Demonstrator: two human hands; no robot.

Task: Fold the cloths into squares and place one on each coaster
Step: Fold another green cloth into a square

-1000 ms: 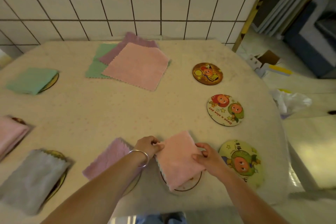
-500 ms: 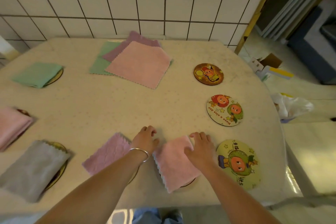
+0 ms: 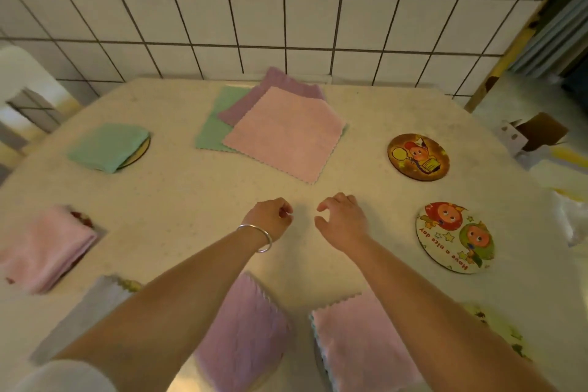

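**Pink square set down; both hands now heading for the flat stack**

A second ago both hands were pinching the edges of the folded pink cloth (image 3: 359, 340) over a coaster at the near edge of the desk (image 3: 191, 200); half a second ago they were pressing it flat. Now they have let go and moved up to the middle of the desk. The left hand (image 3: 270, 219), with a bangle (image 3: 257, 237) at the wrist, hangs with fingers loosely curled and nothing in them. The right hand (image 3: 342, 219) is likewise empty, thumb and fingers bent apart as if readying a grasp.

The pink cloth lies where it was left, beneath the right forearm; the coaster under it is probably fully covered, though the arm and the frame edge hide too much to be sure. Beside it sits the folded mauve cloth (image 3: 245, 328), and further left a grey one (image 3: 92, 312), a pink one (image 3: 44, 251) and a green one (image 3: 106, 146), each on a partly hidden coaster.

So that placement looks finished. Three coasters are bare: the brown one (image 3: 418, 156), the white one with two faces (image 3: 455, 237) and a yellowish one (image 3: 496, 328) at the near right edge. Three unfolded cloths wait at the back, a large pink cloth (image 3: 286, 134) on top of a mauve sheet (image 3: 286, 86) and a green sheet (image 3: 219, 124). The hands point toward that stack, so the top pink cloth seems the next to be taken.
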